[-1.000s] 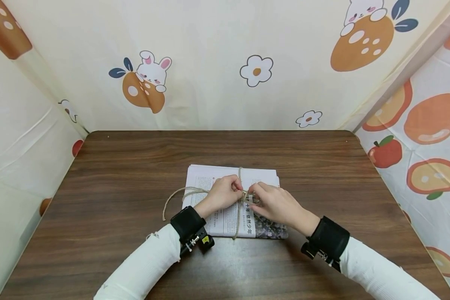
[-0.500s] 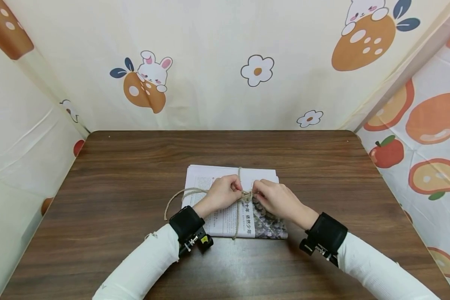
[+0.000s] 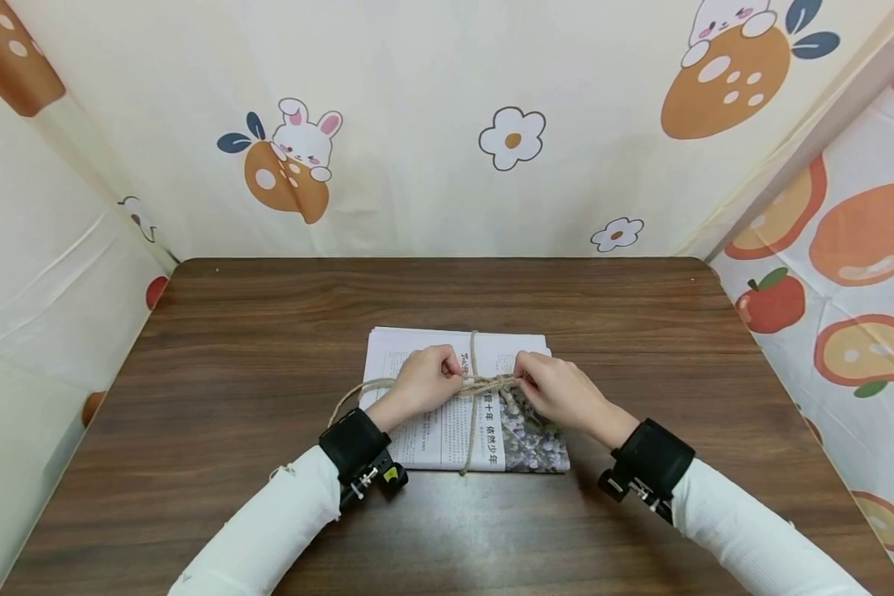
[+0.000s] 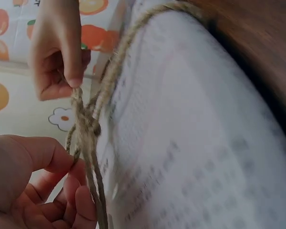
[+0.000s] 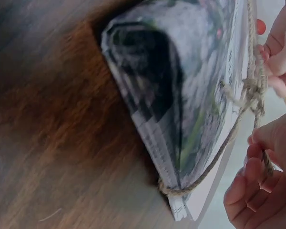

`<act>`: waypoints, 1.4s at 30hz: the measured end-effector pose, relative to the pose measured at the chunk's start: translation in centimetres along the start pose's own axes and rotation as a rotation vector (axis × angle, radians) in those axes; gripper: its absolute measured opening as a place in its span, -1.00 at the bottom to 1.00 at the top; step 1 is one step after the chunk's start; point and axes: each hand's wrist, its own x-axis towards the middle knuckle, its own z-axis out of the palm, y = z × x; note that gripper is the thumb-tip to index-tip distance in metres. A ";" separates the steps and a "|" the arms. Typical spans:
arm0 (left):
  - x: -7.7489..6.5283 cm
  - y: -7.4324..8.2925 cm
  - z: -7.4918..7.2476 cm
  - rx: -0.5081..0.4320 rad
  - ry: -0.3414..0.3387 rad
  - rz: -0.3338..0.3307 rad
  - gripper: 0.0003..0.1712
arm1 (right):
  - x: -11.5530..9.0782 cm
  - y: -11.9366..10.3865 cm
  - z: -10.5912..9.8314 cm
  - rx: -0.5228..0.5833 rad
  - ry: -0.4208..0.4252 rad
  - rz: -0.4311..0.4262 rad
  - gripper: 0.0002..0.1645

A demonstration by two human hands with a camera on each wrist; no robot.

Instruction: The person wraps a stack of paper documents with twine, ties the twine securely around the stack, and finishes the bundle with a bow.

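A folded newspaper stack (image 3: 435,443) lies on the table, with twine (image 3: 473,352) running round it lengthwise and crosswise. On top, the twine meets in a knot (image 5: 252,90) with loops. My left hand (image 3: 420,381) pinches a twine strand left of the knot. To the right, my right hand (image 3: 562,393) pinches another strand between thumb and forefinger, and its end pokes out past the fingers in the right wrist view. Twine stretches between both hands, just above the paper. A loose tail (image 3: 343,403) curves off the left side, partly behind the left hand.
The brown wooden table (image 3: 268,331) extends around the stack on all sides. Patterned cloth walls (image 3: 417,190) stand behind it and along both sides. Black camera bands (image 3: 355,447) are strapped on both wrists.
My hands have drawn apart, the left one moving left and the right one slightly right. The twine between them is longer and straighter across the knot. The stack stays nearly in place.
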 end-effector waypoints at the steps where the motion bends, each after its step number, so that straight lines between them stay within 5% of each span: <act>1: -0.1 -0.1 -0.1 0.003 0.003 -0.004 -0.89 | 0.0 0.1 0.1 0.000 -0.002 0.000 -0.88; 42: -0.9 -1.6 -1.6 0.040 0.007 -0.035 -0.89 | 0.3 0.7 -1.0 0.004 -0.095 0.078 -0.90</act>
